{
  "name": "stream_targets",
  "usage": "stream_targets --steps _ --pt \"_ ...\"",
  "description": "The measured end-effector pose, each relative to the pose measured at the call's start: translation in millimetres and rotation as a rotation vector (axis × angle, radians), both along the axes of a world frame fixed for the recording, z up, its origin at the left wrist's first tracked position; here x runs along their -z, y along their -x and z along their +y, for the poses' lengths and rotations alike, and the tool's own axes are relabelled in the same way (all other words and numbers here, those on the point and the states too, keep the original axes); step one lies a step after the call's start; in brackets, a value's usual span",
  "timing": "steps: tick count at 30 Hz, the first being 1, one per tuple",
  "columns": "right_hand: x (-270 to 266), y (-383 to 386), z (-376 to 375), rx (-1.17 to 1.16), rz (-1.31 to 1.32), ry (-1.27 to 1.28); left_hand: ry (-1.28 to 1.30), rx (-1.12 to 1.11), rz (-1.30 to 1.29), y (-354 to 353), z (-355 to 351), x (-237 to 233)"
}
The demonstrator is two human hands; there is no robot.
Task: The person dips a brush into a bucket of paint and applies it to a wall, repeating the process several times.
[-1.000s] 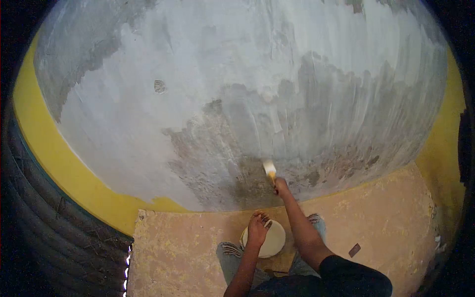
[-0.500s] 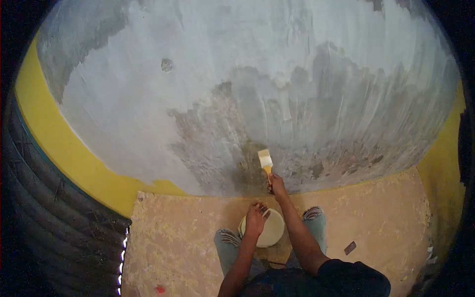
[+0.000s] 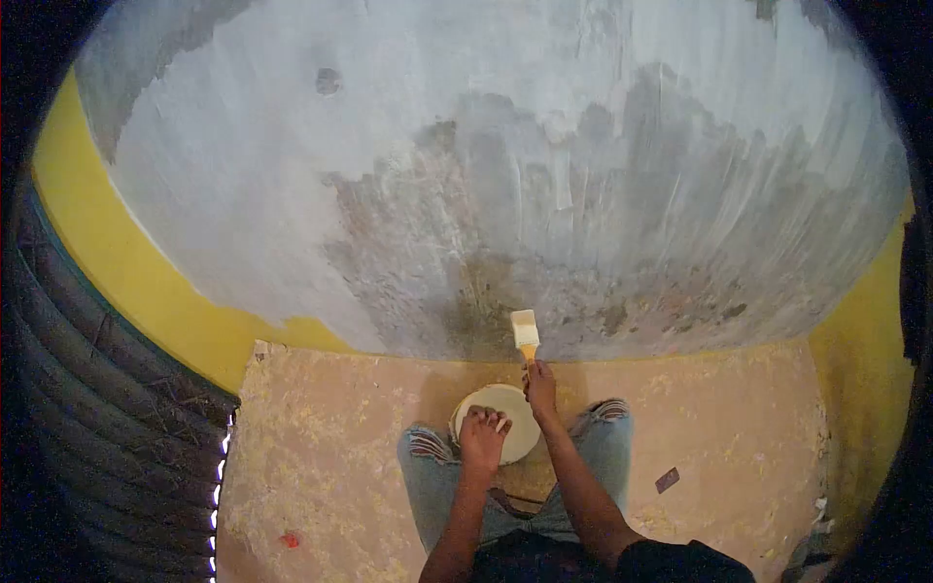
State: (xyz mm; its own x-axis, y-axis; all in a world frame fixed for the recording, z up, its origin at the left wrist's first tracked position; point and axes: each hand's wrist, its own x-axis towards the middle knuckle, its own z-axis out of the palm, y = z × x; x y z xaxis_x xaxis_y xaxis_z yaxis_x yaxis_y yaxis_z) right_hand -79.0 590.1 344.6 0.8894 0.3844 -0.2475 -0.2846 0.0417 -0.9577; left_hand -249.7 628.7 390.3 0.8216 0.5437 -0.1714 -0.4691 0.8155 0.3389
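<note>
My right hand point(image 3: 540, 390) is closed around the yellow handle of a flat paintbrush point(image 3: 526, 335), its bristles coated white and pointing at the lower wall. Between my knees stands a round bucket point(image 3: 526, 442) with pale, whitish contents. My left hand point(image 3: 482, 441) is over the left part of the bucket, back upward, fingers slightly bent and apart, with nothing visible in them. Whether the fingertips touch the bucket or its contents cannot be made out. Facing me is a grey wall point(image 3: 262, 185) with whitish coated areas and darker, rough patches low down.
Yellow bands point(image 3: 155, 277) border the wall. A dark ribbed shutter point(image 3: 117, 428) is at left. The tan floor point(image 3: 321, 447) carries yellow flecks, a small dark rectangular piece point(image 3: 667, 480) at right and a red scrap point(image 3: 290, 539) at left. My jeans-covered knees flank the bucket.
My view has tilted down somewhat. The brush in my right hand has drawn back from the wall's dark patch toward me. My left hand's fingers are more bent over the bucket.
</note>
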Motion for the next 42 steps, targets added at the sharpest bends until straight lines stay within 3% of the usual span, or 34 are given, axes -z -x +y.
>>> stream_targets --steps 2,6,7,14,17,20,23,29,31,33,37,39,42 --pt "23.0 6.8 -1.5 -0.037 -0.117 0.105 0.015 0.004 0.031 8.7 -6.3 20.5" --pt "50.5 6.7 3.7 -0.048 -0.065 0.126 0.076 -0.013 0.082 17.1 -10.9 56.6" --pt "54.5 -2.2 12.3 -0.006 -0.155 0.088 0.082 -0.006 0.091 15.6 -9.5 61.9" --pt "6.9 -127.2 108.4 0.101 -0.455 -0.039 0.116 -0.018 0.148 -15.7 23.7 84.4" --pt "24.4 -177.3 150.8 0.249 -0.574 0.045 0.084 -0.002 0.137 -34.4 38.6 85.0" --pt "42.8 -168.9 151.7 0.293 -0.574 0.156 0.053 0.005 0.163 -46.7 52.4 86.8" --pt "125.0 -170.1 148.3 0.201 -0.470 0.184 0.048 0.009 0.188 -53.1 60.1 96.1" --pt "147.6 -161.9 118.9 0.020 -0.278 0.253 0.069 0.009 0.200 -38.1 61.9 124.0" --pt "14.7 -140.4 111.6 0.004 -0.404 0.311 0.092 0.013 0.201 -32.9 59.1 122.2" --pt "-28.8 -161.8 121.2 0.042 -0.604 0.401 0.042 -0.003 0.237 -28.7 55.6 110.9" --pt "-107.6 -165.8 119.2 0.002 -0.380 0.173 0.057 -0.014 0.235 -22.6 48.5 100.6" --pt "-115.3 -150.8 113.9 0.006 -0.341 0.113 0.115 -0.024 0.191 -20.7 46.3 100.0" --pt "-70.1 -148.6 117.0 0.042 -0.343 0.060 0.046 -0.060 0.231 -19.0 41.9 97.7"
